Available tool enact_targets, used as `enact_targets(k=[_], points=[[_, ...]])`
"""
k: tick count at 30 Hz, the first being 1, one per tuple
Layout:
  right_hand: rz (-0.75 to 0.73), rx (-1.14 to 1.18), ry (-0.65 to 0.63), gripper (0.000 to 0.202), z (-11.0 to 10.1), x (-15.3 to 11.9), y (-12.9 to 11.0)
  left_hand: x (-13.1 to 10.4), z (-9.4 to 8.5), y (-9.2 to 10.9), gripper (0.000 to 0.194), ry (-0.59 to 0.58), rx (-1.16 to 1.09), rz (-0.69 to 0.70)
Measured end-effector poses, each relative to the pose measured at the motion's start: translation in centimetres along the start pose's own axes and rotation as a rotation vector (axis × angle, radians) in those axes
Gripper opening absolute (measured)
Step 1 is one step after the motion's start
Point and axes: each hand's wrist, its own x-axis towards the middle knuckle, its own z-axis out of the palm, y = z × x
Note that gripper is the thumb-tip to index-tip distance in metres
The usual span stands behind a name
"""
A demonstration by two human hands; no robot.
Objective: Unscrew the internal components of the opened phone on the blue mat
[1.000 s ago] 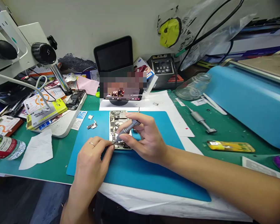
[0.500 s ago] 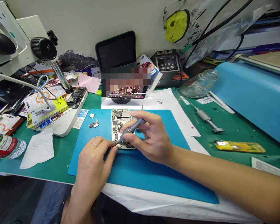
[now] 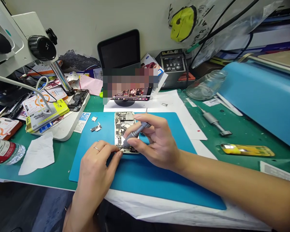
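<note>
An opened phone [image 3: 119,125] lies on the blue mat [image 3: 145,183], its inner parts showing. My right hand [image 3: 157,141] grips a grey screwdriver [image 3: 136,131], tilted, its tip at the phone's lower left corner. Beside that tip, my left hand [image 3: 99,164] has thumb and index finger closed together at the phone's lower left edge; whatever is between them is too small to make out. Small metal parts [image 3: 96,127] lie on the mat left of the phone.
A tablet on a stand [image 3: 120,50] is behind the mat. Microscope [image 3: 42,47], boxes and a bottle [image 3: 4,151] are on the left. Glass jar [image 3: 206,85], second screwdriver [image 3: 214,122] and yellow tool [image 3: 247,150] lie right. Torn paper [image 3: 38,153] is near the bottle.
The view has shifted slightly. Both hands and the screwdriver keep nearly the same place at the phone's lower left corner.
</note>
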Motion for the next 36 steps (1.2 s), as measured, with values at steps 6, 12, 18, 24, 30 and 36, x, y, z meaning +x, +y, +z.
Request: enact_targets(k=[6, 12, 18, 24, 30, 36], points=[[0.028, -0.004, 0.004, 0.045, -0.06, 0.03, -0.09, -0.05, 0.01, -0.14, 0.007, -0.004, 0.009, 0.004], [0.040, 0.026, 0.023, 0.045, -0.07, 0.05, -0.21, -0.05, 0.08, -0.13, 0.006, 0.008, 0.004, 0.009], [0.047, 0.043, 0.034, 0.049, -0.07, -0.07, -0.17, -0.04, 0.07, -0.04, 0.006, 0.009, 0.001, 0.000], [0.053, 0.037, 0.036, 0.048, -0.02, -0.11, -0.12, 0.01, 0.00, 0.01, 0.008, 0.009, -0.009, 0.005], [0.047, 0.078, 0.036, 0.050, 0.01, -0.12, -0.17, -0.01, 0.02, -0.06, 0.008, 0.017, -0.025, 0.001], [-0.007, 0.067, 0.056, 0.053, -0.03, -0.03, 0.10, -0.13, 0.07, -0.14, 0.008, 0.034, -0.035, 0.013]])
